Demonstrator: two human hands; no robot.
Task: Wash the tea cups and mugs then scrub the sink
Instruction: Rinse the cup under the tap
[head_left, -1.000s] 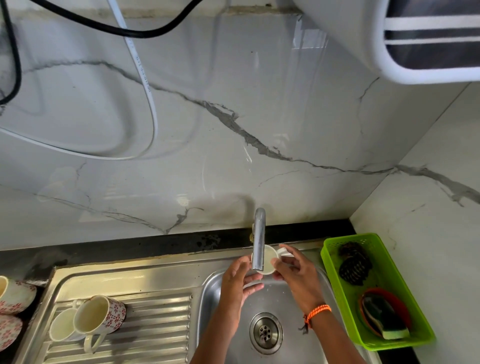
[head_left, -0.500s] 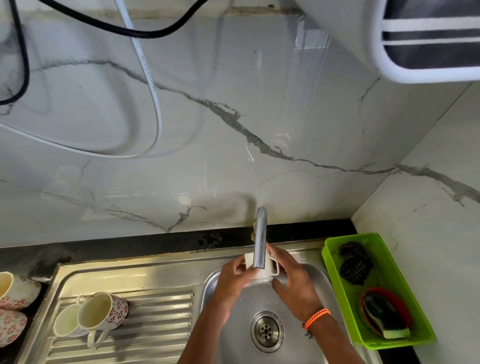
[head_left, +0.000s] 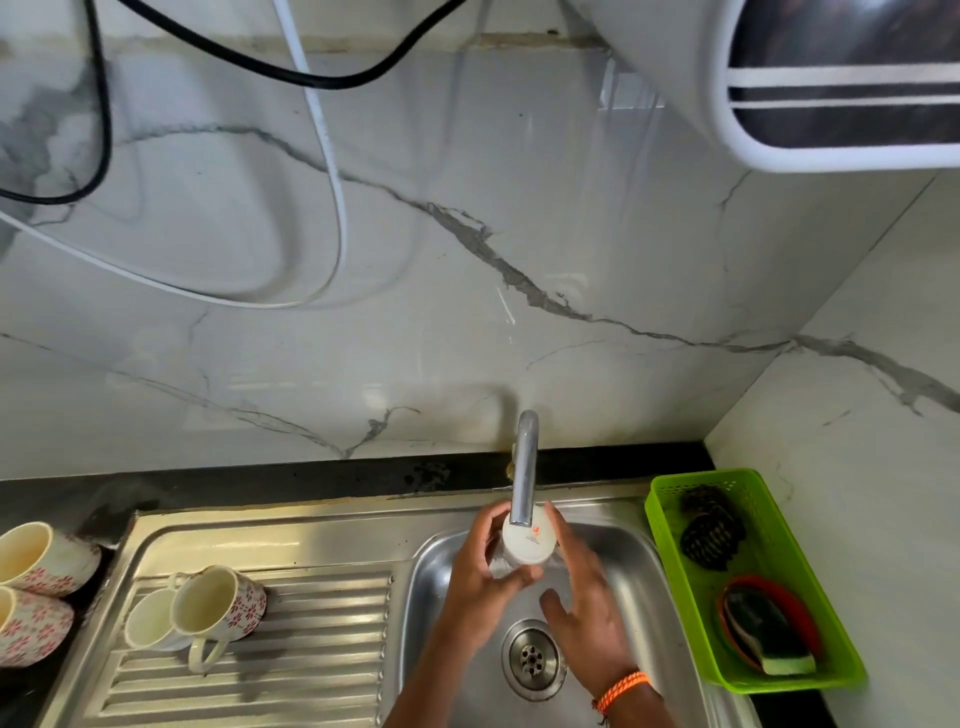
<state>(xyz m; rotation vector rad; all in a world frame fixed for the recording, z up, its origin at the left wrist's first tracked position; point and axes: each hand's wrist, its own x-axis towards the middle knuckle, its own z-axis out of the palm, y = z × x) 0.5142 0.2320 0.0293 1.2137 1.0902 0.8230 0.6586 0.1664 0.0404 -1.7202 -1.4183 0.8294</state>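
Observation:
A small white cup (head_left: 529, 543) is held upside down under the tap spout (head_left: 523, 467), its base with a small red mark facing up. My left hand (head_left: 485, 569) grips the cup from the left, thumb under it. My right hand (head_left: 582, 597) lies against the cup's right side with fingers extended; it looks blurred. Both hands are over the steel sink basin (head_left: 639, 561), above the drain (head_left: 531, 656). On the drainboard (head_left: 311, 639) lie a floral mug (head_left: 221, 605) and a white cup (head_left: 150, 621) on their sides.
Two more floral mugs (head_left: 39, 558) (head_left: 31, 623) lie on the dark counter at far left. A green basket (head_left: 748, 582) right of the sink holds dark scrubbers (head_left: 709, 527) and a sponge in an orange dish (head_left: 769, 634). Cables hang on the marble wall.
The cup has been turned from mouth-up to base-up under the tap. My right hand has slid from the cup's handle side down along its right side.

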